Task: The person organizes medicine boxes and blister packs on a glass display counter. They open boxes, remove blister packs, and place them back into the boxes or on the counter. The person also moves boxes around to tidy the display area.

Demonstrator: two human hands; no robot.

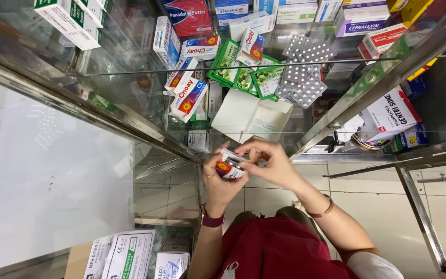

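My left hand [217, 181] grips a small medicine box [229, 166], white with red, blue and a yellow-orange mark, in front of an open glass cabinet. My right hand [270, 161] meets it from the right, fingertips pinching the top end of the same box. Both hands are raised close together at mid-frame. A dark red strap sits on my left wrist, a thin brown band on my right. Several matching boxes [189, 98] lie on the glass shelf just beyond my hands.
The glass shelves carry green boxes [243, 75], silver blister packs [303, 72], an open white carton [254, 116] and other medicine boxes. A metal cabinet frame [367, 85] runs diagonally at right. White packets [127, 256] lie at lower left. Tiled floor [388, 206] below.
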